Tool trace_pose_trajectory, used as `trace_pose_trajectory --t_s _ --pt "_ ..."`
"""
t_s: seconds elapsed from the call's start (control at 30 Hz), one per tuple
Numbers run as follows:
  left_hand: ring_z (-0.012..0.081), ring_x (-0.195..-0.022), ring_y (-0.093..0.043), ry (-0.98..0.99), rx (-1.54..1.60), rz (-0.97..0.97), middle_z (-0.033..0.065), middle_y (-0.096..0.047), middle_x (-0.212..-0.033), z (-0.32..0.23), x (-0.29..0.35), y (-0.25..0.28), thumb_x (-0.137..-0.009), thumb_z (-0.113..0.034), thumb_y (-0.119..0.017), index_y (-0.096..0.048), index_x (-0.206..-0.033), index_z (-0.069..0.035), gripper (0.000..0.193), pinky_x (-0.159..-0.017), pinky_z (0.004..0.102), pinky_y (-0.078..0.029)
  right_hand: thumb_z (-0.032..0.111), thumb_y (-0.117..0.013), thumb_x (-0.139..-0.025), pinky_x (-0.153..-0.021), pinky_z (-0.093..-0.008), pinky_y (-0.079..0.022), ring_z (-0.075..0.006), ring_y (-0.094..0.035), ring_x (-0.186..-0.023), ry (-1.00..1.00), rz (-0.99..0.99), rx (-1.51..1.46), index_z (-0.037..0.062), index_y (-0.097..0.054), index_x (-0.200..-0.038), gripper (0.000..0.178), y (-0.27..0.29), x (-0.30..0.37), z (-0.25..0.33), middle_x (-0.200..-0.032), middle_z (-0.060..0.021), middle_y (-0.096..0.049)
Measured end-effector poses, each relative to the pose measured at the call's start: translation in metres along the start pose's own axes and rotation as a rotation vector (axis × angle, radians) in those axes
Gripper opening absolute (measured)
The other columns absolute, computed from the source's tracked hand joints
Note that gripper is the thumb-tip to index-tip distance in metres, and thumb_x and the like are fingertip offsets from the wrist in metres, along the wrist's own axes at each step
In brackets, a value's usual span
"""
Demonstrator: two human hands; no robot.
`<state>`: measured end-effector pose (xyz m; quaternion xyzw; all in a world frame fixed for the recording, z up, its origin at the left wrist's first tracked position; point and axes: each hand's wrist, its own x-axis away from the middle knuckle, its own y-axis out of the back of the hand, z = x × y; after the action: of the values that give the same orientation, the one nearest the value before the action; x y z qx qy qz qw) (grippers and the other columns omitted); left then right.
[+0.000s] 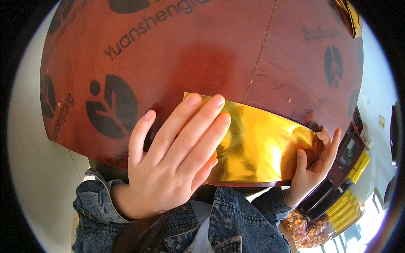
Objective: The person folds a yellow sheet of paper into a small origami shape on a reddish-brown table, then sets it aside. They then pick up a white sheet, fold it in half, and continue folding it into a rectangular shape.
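A shiny gold foil sheet lies across the near edge of a reddish-brown board table. My left hand is laid over the sheet's left end, back upward, its fingers stretched out and slightly spread. At the sheet's right end, my right hand has its thumb on one side and curled fingers at the edge, loosely holding the foil. One finger of that hand points up, apart from the sheet. The foil bends and creases near the right hand.
Dark printed leaf-like marks and a seam run over the tabletop. More folded gold foil sits at the far right corner. To the right are yellow stacked bundles, a dark cabinet-like piece and a heap of orange-gold pieces.
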<state>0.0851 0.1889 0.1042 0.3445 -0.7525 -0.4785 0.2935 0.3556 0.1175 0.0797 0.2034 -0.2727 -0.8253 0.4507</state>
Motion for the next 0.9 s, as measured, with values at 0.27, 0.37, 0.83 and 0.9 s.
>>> trace_pose_trajectory --t_s 0.27,0.37,0.83,0.9 --pt "0.0295 -0.142 -0.050 0.010 -0.027 -0.005 0.0095 -0.054 -0.154 -0.0023 -0.0027 -0.0024 -0.105 -0.034 -0.050 -0.053 -0.147 -0.011 0.049 -0.119 0.0541 -0.019 -0.016 -0.070 -0.070 -0.109 -0.0335 -0.043 -0.0210 -0.057 -0.115 -0.005 0.024 0.068 0.0042 -0.038 -0.160 0.098 0.0016 -0.0054 0.0045 -0.122 -0.0103 -0.059" --pt "0.0300 -0.143 -0.049 0.017 -0.025 0.015 0.0095 -0.054 -0.154 -0.0013 -0.0021 -0.0038 -0.105 -0.036 -0.049 -0.053 -0.147 -0.011 0.049 -0.122 0.0569 -0.014 -0.015 -0.071 -0.070 -0.107 -0.0329 -0.043 -0.0204 -0.057 -0.113 -0.037 0.031 0.111 0.0051 -0.037 -0.161 0.099 0.0034 -0.0084 0.0072 -0.121 -0.0098 -0.060" --pt "0.0290 -0.149 -0.043 0.024 0.004 0.008 0.0078 -0.053 -0.156 0.0001 0.0026 -0.0017 -0.105 -0.034 -0.051 -0.052 -0.149 -0.012 0.049 -0.124 0.0616 0.002 -0.019 -0.064 -0.073 -0.110 -0.0328 -0.043 -0.0202 -0.059 -0.115 -0.047 -0.031 -0.043 0.0015 -0.034 -0.161 0.095 -0.0034 -0.0023 0.0088 -0.121 -0.0102 -0.061" --pt "0.0286 -0.149 -0.043 0.019 -0.003 0.011 0.0078 -0.053 -0.156 0.0009 0.0019 -0.0016 -0.106 -0.034 -0.050 -0.052 -0.149 -0.012 0.049 -0.125 0.0597 0.003 -0.020 -0.063 -0.074 -0.109 -0.0327 -0.043 -0.0203 -0.059 -0.115 -0.064 -0.045 -0.042 0.0014 -0.034 -0.161 0.094 -0.0045 -0.0030 0.0099 -0.122 -0.0105 -0.061"
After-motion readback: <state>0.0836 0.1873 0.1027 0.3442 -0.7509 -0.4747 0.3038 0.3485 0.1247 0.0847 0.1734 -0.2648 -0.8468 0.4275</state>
